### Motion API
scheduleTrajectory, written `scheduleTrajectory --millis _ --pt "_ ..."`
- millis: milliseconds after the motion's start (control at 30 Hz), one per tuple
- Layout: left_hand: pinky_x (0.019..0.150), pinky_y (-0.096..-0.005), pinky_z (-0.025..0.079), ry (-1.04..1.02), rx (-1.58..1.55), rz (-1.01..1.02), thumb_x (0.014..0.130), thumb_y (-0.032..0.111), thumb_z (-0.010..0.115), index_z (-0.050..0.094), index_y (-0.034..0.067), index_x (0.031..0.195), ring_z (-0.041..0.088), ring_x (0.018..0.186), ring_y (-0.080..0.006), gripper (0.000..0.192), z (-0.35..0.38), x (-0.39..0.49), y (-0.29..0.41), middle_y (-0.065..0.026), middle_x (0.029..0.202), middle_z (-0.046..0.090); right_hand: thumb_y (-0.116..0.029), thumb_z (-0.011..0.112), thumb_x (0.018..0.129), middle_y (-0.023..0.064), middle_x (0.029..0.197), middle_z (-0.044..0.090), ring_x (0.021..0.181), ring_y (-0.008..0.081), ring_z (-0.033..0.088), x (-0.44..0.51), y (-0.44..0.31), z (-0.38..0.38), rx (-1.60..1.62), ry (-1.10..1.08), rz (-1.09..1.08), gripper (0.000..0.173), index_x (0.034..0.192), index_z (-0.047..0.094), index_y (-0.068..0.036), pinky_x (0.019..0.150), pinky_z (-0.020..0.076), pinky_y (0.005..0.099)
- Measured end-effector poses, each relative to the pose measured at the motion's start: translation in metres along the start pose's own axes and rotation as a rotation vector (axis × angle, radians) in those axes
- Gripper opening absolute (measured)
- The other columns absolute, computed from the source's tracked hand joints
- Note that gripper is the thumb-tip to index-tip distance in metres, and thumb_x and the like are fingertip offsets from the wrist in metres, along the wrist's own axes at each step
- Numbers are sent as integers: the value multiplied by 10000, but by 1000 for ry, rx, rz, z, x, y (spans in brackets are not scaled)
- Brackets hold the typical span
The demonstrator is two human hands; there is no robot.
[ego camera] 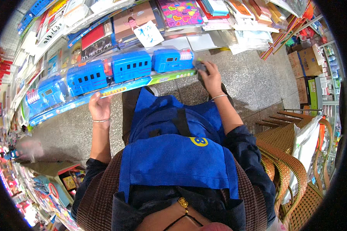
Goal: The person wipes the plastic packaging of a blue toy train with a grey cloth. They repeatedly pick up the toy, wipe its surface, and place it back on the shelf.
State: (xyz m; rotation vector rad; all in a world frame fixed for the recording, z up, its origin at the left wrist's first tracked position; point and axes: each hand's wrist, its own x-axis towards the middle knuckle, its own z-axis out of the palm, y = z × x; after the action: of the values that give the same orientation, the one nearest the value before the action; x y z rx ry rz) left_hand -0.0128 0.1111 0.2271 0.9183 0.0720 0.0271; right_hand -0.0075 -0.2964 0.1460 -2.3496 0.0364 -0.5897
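A long packaged toy train (130, 68), with blue plastic cars under clear plastic on a blue and green card base, slants across the view in front of me. My left hand (99, 106) holds it by the lower edge, left of its middle; the thumb shows and most fingers are hidden. At the package's right end, my right hand (211, 78) grips a dark grey cloth (201, 69). The cloth is bunched up against or very near that end; I cannot tell whether it touches. A bracelet circles each wrist.
Beyond the train, a display (217, 40) bears notebooks, paper goods and a handwritten white sign (149, 33). Woven rattan chairs (280, 144) stand on my right, one with a white plastic bag (302, 156). Cardboard boxes (309, 62) are stacked farther off. Goods crowd the left side.
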Motion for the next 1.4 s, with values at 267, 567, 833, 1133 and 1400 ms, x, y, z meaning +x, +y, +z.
scheduleTrajectory --millis 267,567,833,1133,1400 --pt "929 -478 438 -25 -5 -59 733 174 635 445 43 1267 525 1119 -297 581 -24 -13 -3 -108 1230 538 -220 573 902 56 959 636 833 159 620 -13 28 14 1104 -230 898 327 1165 553 -25 711 516 293" --pt "1024 -459 332 4 -242 26 803 385 642 442 101 1310 479 1163 -270 615 -3 3 -2 -74 1282 518 -188 538 915 49 1031 631 900 154 611 -24 -10 13 1141 -297 859 291 1164 549 -38 775 501 283" --pt "1023 -469 337 101 -258 148 838 419 607 406 100 1337 463 1179 -278 625 1 6 -14 -79 1307 493 -171 606 882 27 907 640 775 118 607 -11 -39 -11 924 -245 859 279 1112 602 -13 675 499 253" --pt "1039 -456 324 -38 -237 72 821 452 627 357 83 1361 427 1218 -274 707 18 -6 -47 -76 1338 452 -166 612 854 62 1063 618 942 165 581 70 -170 -17 761 -252 -68 355 1194 576 -69 826 460 287" --pt "1050 -448 324 -83 -256 67 750 557 636 338 90 1379 405 1241 -276 838 33 -4 -40 -83 1370 422 -250 653 770 75 1245 518 1042 309 520 36 -202 19 324 -335 -520 470 1223 545 -185 891 416 411"
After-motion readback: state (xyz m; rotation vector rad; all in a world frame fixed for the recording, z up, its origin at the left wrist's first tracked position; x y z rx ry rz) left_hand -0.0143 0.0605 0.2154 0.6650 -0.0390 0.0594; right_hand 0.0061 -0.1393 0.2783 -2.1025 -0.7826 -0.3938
